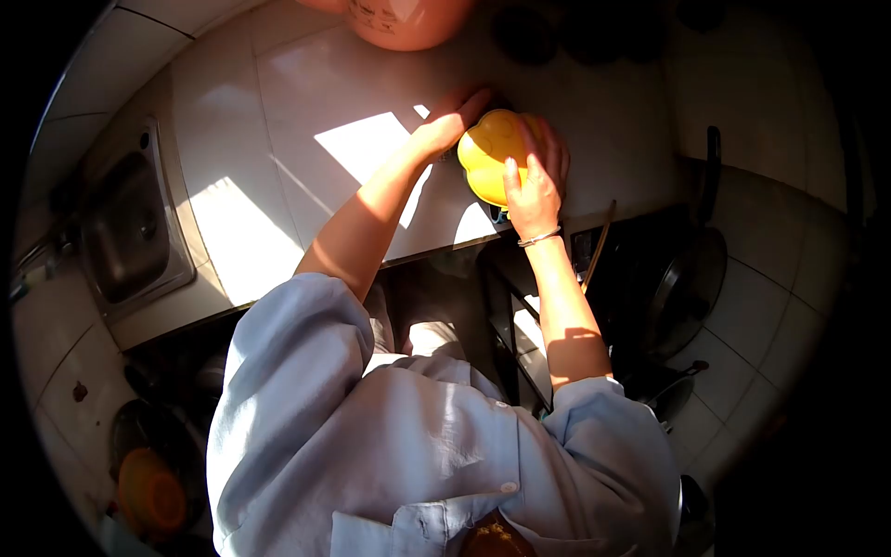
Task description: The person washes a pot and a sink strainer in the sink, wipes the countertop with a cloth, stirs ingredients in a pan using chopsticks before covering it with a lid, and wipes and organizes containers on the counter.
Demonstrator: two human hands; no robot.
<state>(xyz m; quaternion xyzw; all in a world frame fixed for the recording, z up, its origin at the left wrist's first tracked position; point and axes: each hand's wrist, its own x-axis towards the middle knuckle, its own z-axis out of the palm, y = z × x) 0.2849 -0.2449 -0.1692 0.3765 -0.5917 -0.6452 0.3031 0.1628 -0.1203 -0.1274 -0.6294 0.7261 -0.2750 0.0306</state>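
Observation:
A yellow, flower-shaped lid or container (492,158) sits at the counter's front part. My right hand (536,190) lies over its right side, thumb on the top and fingers wrapped round the far right edge. At its far left side is my left hand (453,123), fingers curled behind the rim and partly lost in shadow. Something small and teal (501,215) shows beneath the yellow thing's near edge; its kind is hidden. A bracelet (539,238) circles my right wrist.
A pinkish-orange rounded vessel (408,23) stands at the back of the white counter (278,111). A metal sink (130,232) is at left. Dark pans (687,288) stand at right, and an orange round thing (151,492) is low at left.

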